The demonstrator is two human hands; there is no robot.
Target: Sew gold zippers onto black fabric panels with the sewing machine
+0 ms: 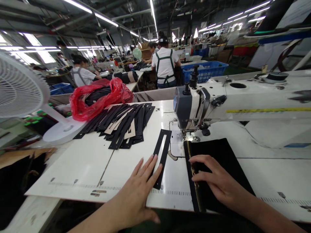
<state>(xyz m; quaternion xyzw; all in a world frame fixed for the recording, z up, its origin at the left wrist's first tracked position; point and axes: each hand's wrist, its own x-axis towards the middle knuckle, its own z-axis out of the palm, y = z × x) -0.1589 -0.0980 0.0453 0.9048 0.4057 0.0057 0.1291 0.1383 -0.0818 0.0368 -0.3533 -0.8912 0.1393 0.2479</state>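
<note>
My left hand [141, 187] lies with fingers spread over the lower part of a black strip with a long slot [165, 139], flat on the sewing table. My right hand [216, 178] rests on a black fabric panel [218, 149], its thumb and forefinger apart and touching the gold-toothed zipper [200, 200] along the panel's left edge. The zipper's upper end is at the needle area of the sewing machine [189, 106], under its lit presser foot. A gold slider shows by my right fingertips; whether they pinch it is unclear.
Many similar black slotted strips [138, 119], some beige side up, are heaped at the table's back left. Behind them sits a red plastic bag [119, 94] of dark material. A white fan [21, 87] stands left. A blue crate [206, 69] and people at work are beyond.
</note>
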